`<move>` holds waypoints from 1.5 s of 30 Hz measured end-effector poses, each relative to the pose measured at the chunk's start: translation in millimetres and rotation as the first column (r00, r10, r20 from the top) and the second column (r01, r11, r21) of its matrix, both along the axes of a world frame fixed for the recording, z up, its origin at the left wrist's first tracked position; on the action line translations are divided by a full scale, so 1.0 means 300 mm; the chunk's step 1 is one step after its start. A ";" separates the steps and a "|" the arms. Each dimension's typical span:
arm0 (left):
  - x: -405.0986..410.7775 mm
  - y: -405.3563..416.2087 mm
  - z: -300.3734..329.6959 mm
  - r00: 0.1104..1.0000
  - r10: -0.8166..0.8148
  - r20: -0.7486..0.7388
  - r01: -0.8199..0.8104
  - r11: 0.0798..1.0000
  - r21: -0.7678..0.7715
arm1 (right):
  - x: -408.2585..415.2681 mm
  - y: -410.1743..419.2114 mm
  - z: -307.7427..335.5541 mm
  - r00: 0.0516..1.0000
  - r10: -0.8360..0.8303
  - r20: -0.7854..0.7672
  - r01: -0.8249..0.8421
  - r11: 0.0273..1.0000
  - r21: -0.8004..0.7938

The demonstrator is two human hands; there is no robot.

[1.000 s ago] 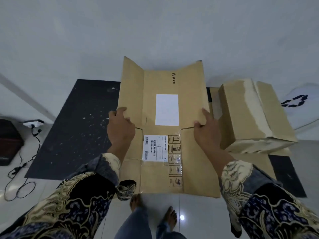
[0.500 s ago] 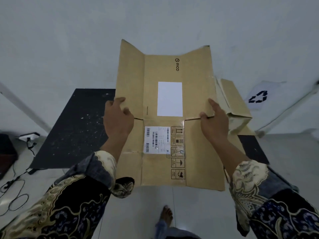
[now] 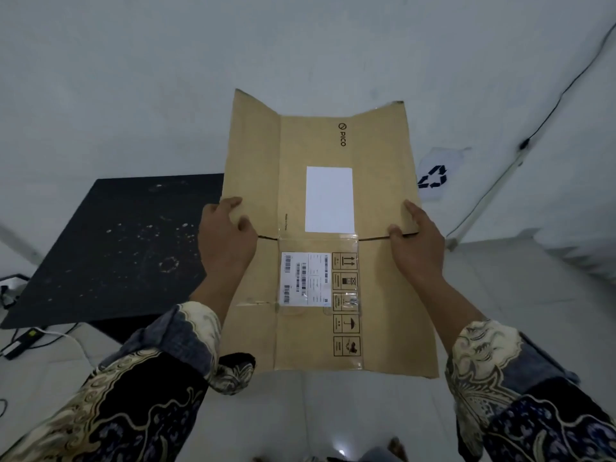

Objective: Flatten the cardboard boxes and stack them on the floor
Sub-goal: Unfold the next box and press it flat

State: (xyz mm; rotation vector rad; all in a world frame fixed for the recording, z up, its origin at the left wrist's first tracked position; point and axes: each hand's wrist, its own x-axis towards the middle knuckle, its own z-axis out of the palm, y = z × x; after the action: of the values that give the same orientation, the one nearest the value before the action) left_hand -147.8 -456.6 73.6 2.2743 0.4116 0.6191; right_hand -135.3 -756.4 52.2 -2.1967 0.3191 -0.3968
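A flattened brown cardboard box [image 3: 383,181] with a white label, a barcode sticker and a column of handling symbols is held up flat in front of me, above the floor. My left hand [image 3: 226,241] grips its left edge at the flap slit. At the same height, my right hand [image 3: 416,245] grips the right edge. Its two far flaps stick up and bend slightly. Whatever lies behind the held box is hidden.
A black mat [image 3: 116,248] speckled with white lies on the floor at the left. A power strip and cables [image 3: 23,341] sit at the left edge. A white sheet with a recycling symbol [image 3: 433,176] hangs at the right, beside a thin cable [image 3: 563,95] on the white wall. My patterned sleeves fill the bottom corners.
The view has swung right and up with the held box. The second, unflattened box at the right has dropped out of sight behind it. Both hands keep their grip.
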 end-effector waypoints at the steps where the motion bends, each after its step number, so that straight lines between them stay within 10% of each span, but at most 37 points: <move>1: 0.004 -0.049 -0.008 1.000 0.000 0.002 0.000 1.000 -0.002 | 0.002 -0.050 -0.004 1.000 0.002 0.000 -0.002 1.000 0.000; 45: 1.160 -1.995 -0.691 0.925 -0.029 -0.379 0.028 1.000 -0.008 | 1.111 -1.960 -0.604 0.939 -0.067 -0.337 0.030 0.993 -0.111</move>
State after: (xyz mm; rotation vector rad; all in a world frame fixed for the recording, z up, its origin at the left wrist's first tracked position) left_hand 200.1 -1055.2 -133.8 2.3937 0.5615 0.1569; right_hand 198.2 -1344.4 -128.8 -2.3629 0.5524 -0.0556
